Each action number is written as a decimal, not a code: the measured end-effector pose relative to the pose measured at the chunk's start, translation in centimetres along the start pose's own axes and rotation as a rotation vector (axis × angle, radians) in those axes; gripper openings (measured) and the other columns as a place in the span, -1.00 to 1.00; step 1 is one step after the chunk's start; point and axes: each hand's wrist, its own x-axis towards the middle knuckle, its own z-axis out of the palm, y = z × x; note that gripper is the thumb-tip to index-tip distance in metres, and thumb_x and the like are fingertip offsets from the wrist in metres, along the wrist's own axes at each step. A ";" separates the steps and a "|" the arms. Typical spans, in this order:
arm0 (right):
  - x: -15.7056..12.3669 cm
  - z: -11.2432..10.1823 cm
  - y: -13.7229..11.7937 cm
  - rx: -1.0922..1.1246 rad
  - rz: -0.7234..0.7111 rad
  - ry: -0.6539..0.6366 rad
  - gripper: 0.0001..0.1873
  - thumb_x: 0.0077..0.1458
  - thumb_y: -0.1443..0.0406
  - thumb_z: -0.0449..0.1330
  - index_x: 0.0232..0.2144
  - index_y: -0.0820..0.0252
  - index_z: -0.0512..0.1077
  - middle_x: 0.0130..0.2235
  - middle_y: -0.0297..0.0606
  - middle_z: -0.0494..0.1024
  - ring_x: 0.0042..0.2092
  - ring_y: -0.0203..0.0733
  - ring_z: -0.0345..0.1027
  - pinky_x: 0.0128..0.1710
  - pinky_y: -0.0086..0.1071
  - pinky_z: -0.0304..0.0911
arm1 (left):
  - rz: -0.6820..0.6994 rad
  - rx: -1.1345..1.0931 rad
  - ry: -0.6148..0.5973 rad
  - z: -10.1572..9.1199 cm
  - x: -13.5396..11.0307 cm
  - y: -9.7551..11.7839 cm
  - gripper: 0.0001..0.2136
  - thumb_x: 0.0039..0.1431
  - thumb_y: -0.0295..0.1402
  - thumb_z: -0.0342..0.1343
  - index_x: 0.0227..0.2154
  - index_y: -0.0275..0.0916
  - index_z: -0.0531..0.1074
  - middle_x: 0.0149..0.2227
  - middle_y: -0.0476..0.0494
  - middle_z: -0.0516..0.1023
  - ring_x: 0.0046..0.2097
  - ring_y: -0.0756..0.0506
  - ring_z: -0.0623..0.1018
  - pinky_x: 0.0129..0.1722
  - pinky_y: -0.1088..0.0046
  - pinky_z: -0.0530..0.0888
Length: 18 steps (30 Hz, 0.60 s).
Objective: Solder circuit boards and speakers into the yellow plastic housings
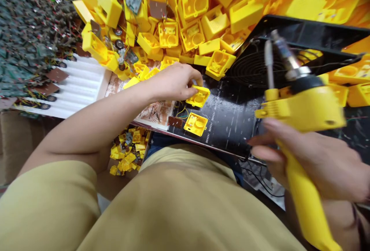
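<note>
My left hand (pixel 180 81) pinches the upper edge of a small yellow plastic housing (pixel 199 97) over the black bench mat (pixel 228 116). Just below it lies a second yellow housing (pixel 195 124), open side up, with thin wires leading to a brown circuit board (pixel 175 122) at its left. On the right, my right hand (pixel 303 154) is wrapped around the handle of a yellow soldering gun (pixel 303 106). Its metal tip and a thinner feed tube point up and away from me. The gun and right hand are slightly blurred.
Yellow housings (pixel 193 35) are heaped along the back. A black fan (pixel 248 64) stands behind the soldering gun. Several wired circuit boards (pixel 34 47) pile up at left on a white ridged tray (pixel 86 85). Below the bench edge, a box holds more yellow parts (pixel 128 154).
</note>
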 end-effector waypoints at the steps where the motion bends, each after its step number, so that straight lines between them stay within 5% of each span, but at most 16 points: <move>1: 0.5 0.6 0.0 -0.019 -0.079 0.016 -0.56 0.21 0.31 0.18 0.13 0.05 0.30 -0.54 -0.43 0.39 -0.55 -0.35 0.24 -0.46 -0.42 0.17 | 0.011 -0.002 -0.007 0.3 0.4 0.2 -0.72 0.07 -0.41 0.05 -0.17 -0.14 0.55 -0.29 -0.02 0.58 -0.20 -0.09 0.55 -0.19 0.43 0.40; 5: 1.9 2.6 0.5 0.008 -0.173 0.068 -0.63 0.08 0.43 0.28 -0.06 0.10 0.38 -0.50 -0.47 0.42 -0.53 -0.43 0.26 -0.45 -0.50 0.18 | -0.042 0.056 -0.015 1.3 0.9 1.3 -0.73 0.11 -0.39 0.03 -0.16 -0.15 0.56 -0.23 -0.08 0.60 -0.15 -0.14 0.55 -0.16 0.37 0.41; 10: 2.7 3.8 1.0 -0.007 -0.173 0.075 -0.64 0.07 0.30 0.32 -0.09 0.21 0.34 -0.49 -0.40 0.45 -0.49 -0.33 0.33 -0.48 -0.42 0.20 | -0.171 0.247 0.041 1.5 -1.1 1.9 -0.63 0.28 -0.24 -0.15 -0.29 -0.28 0.56 -0.33 -0.25 0.57 -0.19 -0.24 0.56 -0.23 0.24 0.41; 15: 4.6 4.6 0.7 -0.121 -0.193 0.012 -0.73 0.18 0.19 0.23 -0.13 0.18 0.32 -0.46 -0.35 0.45 -0.48 -0.32 0.32 -0.48 -0.43 0.15 | -0.223 0.230 0.224 -1.4 -3.5 -0.7 -0.60 0.29 -0.16 -0.16 -0.33 -0.24 0.56 -0.38 -0.18 0.56 -0.26 -0.16 0.54 -0.23 0.31 0.38; 18: 6.1 5.5 0.0 -0.214 -0.214 -0.018 -0.71 0.22 0.10 0.16 -0.13 0.16 0.31 -0.41 -0.30 0.48 -0.46 -0.30 0.34 -0.48 -0.42 0.10 | -0.158 0.238 0.153 -1.7 -3.6 -2.1 -0.71 0.20 -0.24 -0.06 -0.31 -0.16 0.57 -0.36 -0.10 0.57 -0.21 -0.15 0.54 -0.17 0.32 0.37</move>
